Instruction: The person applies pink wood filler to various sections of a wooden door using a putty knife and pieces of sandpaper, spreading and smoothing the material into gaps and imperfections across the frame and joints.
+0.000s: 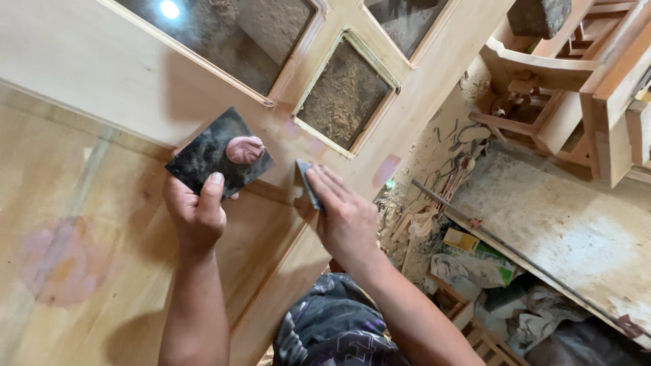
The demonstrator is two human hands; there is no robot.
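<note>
While left hand (196, 210) holds plate (218, 154), right hand (344, 215) presses scraper (306, 181).

**What we cannot make out**

We see only a sliver of the scraper blade (306, 181); our right hand (346, 220) covers the rest. Our left hand (195, 213) hides the near corner of the dark plate (207, 157). The wooden door (88, 88) runs off the left and far edges. The clutter (468, 264) at near right is too jumbled to identify.

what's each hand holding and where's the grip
Left hand grips the dark flat plate carrying pink putty by its lower edge. Right hand presses a small scraper blade by its rear part.
</note>
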